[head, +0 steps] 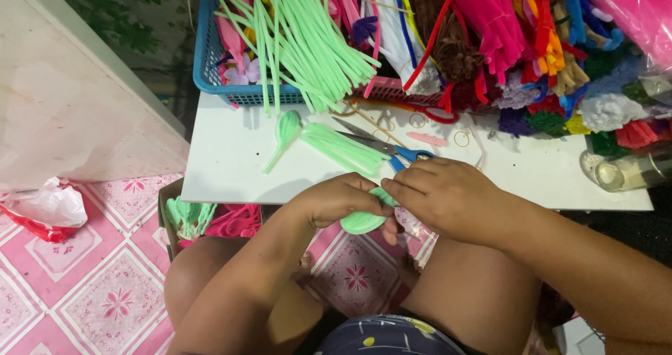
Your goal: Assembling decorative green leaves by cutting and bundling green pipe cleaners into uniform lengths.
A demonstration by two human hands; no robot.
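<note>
The left hand (334,201) is curled closed, its fingers bent round the upper end of a pale green leaf shape (362,221), which hangs just below the table (224,159) edge, over the lap. The right hand (448,197) meets it from three o'clock, fingertips pinched on the same leaf where a green stem (383,196) shows between the two hands. Both hands grasp the one leaf; neither is open.

On the table at twelve o'clock from the hands lies one pair of blue-handled scissors (381,145). At eleven o'clock lie a small bundle of cut green stems (343,148) and one finished leaf (283,134) on its stem. Further up, one blue basket (204,54) holds long green stems, too many to count. At eight o'clock, a box (187,216) holds several more green leaves.
</note>
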